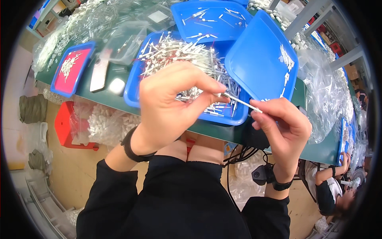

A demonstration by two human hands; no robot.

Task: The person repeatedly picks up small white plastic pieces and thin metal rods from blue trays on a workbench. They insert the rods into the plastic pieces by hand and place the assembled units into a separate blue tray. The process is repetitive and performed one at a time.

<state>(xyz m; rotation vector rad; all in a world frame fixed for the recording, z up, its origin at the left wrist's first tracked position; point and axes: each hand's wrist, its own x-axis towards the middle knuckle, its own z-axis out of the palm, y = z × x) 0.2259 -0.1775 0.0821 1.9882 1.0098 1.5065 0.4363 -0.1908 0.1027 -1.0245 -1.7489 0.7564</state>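
Note:
Between my two hands stretches a thin white stick-like part (237, 100), tilted down to the right. My left hand (175, 95) pinches its left end between thumb and forefinger. At the other end, the thumb and forefinger of my right hand (284, 125) close on its tip. Below and behind them stands a blue tray (130, 92) heaped with similar white thin parts (179, 53). A second blue tray (260, 59) leans over its right side, with several small white pieces along its right edge. My left hand hides part of the heap.
Another blue tray (199, 30) with scattered parts lies behind. To the left are a small tray with a pink base (71, 73), a phone (99, 75) and a small white case (117, 86). Clear plastic bags (318, 87) cover the right side. A co-worker (332, 187) sits at far right.

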